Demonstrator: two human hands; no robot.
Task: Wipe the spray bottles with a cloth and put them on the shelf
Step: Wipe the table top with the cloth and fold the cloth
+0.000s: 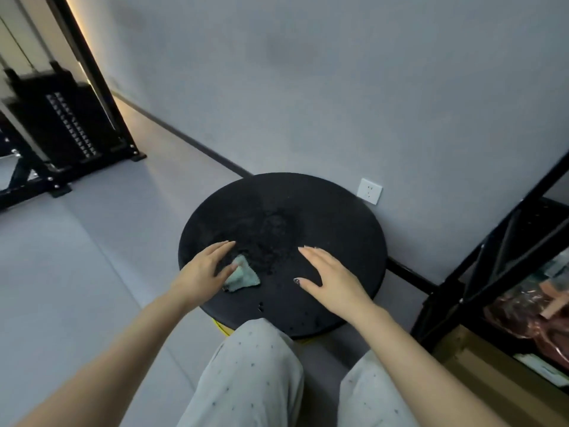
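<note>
- No spray bottles show anywhere in the frame, so the task's main things cannot be placed; whether any already stand on the shelf cannot be told.
- The cloth [243,275], a small pale green crumpled piece, lies on the round black tabletop [338,229] in the lower centre of the frame, towards its near left edge.
- The left hand [201,272] sits over the cloth's left side with fingers straight and relaxed, grasping nothing; its thumb tip touches or nearly touches the cloth's upper edge.
- The right hand [331,277] hovers or rests flat on the tabletop right of centre, fingers spread and released, well apart from the cloth.
- The tabletop's middle looks mottled, perhaps damp or dusty; the view is too dim to say which.
- The black shelf [505,241] frame rises at the right edge of the frame, with a brown carton and wrapped goods on its lower level.
- A wall socket [369,191] sits just beyond the tabletop's far rim; dark gym equipment fills the upper left.
- My judgement: the step in hand is taking up the cloth. Gather it into the palm so a broad, bunched face is ready for wiping, and keep the other hand free to steady a bottle.
</note>
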